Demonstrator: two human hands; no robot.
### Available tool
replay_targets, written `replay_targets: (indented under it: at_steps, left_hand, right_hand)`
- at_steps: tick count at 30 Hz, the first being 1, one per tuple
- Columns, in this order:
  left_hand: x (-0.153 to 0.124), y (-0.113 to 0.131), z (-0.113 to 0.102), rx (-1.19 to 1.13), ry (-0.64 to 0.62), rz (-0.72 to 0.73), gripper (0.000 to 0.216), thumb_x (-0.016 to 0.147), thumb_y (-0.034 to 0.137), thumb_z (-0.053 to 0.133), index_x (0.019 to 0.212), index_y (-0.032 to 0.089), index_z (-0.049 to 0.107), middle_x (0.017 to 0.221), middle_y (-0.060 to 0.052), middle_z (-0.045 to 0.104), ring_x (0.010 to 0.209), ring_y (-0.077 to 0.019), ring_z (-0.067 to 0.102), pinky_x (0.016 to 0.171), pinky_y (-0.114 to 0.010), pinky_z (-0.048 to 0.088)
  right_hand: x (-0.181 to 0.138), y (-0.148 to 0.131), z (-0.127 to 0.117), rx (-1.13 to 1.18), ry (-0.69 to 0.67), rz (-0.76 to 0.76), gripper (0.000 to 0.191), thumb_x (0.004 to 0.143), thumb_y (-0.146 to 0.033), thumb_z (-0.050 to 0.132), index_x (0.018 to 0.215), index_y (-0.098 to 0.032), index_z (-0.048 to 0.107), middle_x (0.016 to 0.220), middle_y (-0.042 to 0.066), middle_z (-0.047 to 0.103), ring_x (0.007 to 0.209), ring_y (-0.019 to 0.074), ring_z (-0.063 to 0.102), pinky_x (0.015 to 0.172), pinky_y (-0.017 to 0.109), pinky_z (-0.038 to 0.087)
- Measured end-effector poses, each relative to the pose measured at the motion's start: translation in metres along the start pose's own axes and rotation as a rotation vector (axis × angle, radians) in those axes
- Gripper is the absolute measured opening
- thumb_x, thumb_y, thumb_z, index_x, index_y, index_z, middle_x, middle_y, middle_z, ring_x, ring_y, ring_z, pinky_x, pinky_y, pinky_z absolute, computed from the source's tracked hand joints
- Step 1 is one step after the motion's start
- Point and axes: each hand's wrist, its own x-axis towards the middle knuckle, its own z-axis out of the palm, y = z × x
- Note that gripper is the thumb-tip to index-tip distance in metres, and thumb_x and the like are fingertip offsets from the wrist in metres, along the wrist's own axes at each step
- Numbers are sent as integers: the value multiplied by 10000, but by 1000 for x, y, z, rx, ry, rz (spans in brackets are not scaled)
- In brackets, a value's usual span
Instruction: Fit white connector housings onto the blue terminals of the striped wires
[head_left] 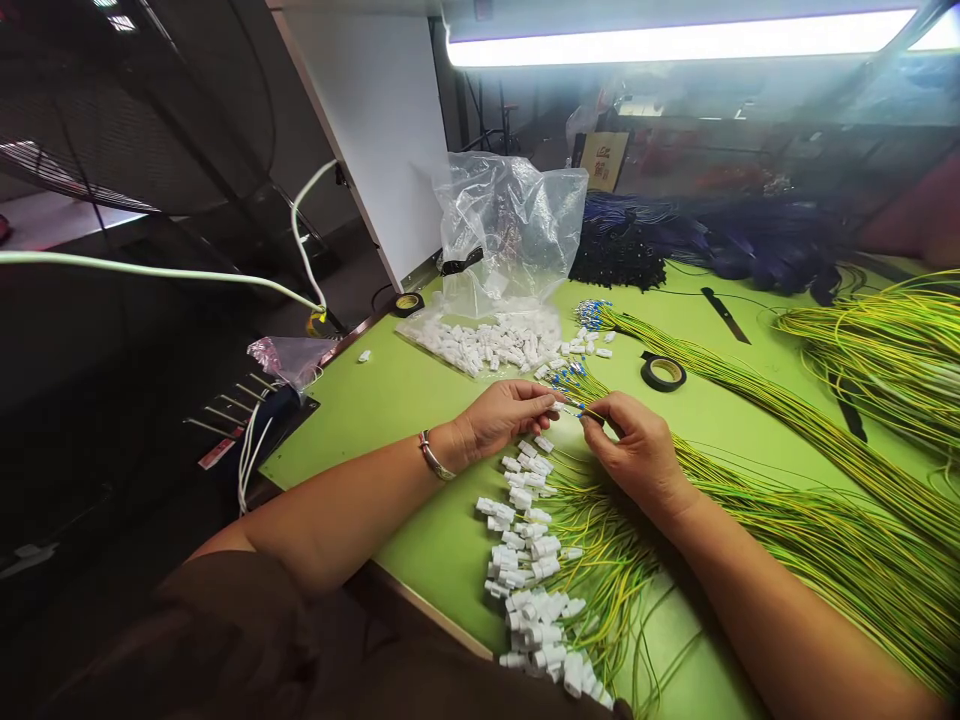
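My left hand (517, 412) pinches a small white connector housing (557, 406) between thumb and fingers. Facing it, my right hand (634, 440) is closed on a yellow-green wire with a blue-sleeved metal terminal (579, 409) at its tip. The terminal points at the housing; whether the two touch I cannot tell. Below my hands lie many wires (607, 540) with white housings (532, 545) on their ends, in a row along the table's near side. Just behind my fingers is a bunch of wire ends with bare blue-sleeved terminals (570, 377).
A clear plastic bag (510, 240) spills loose white housings (502, 342) at the back. Rolls of black tape (664, 372) and a blade (726, 315) lie on the green table (360, 420). More yellow-green wires (892, 345) and dark wires (712, 240) are piled right and behind.
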Motion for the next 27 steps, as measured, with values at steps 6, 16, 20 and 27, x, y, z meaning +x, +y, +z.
replay_targets:
  at_steps: [6, 16, 20, 27]
  left_hand:
    - [0, 2, 2, 109, 5, -21, 387, 661, 406, 819, 785, 66, 682, 670, -39, 658, 496, -45, 558, 457, -157, 429]
    - [-2, -2, 11, 116, 48, -48, 320, 674, 333, 819, 752, 65, 662, 632, -42, 664, 486, -68, 590, 468, -165, 465]
    - [-2, 1, 11, 65, 69, -76, 294, 701, 307, 804, 745, 58, 652, 639, -46, 669, 481, -58, 587, 490, -163, 469]
    - [0, -3, 10, 93, 74, -51, 296, 688, 314, 811, 745, 69, 655, 641, -51, 676, 497, -71, 600, 504, -180, 482]
  right_hand:
    - [0, 0, 0, -90, -33, -88, 81, 848, -175, 571, 769, -191, 576, 694, 20, 588, 644, 148, 533, 620, 269, 416]
    - [-3, -2, 5, -87, -49, -105, 105, 859, -186, 572, 765, -180, 618, 670, 26, 621, 596, 138, 539, 573, 262, 419]
    - [-2, -2, 4, 72, -16, 56, 60, 817, -191, 606, 797, -181, 662, 671, 15, 655, 546, 119, 542, 522, 241, 426]
    - [-1, -3, 6, 67, -32, 114, 90, 779, -191, 578, 710, -188, 637, 612, 7, 630, 538, 125, 545, 530, 248, 432]
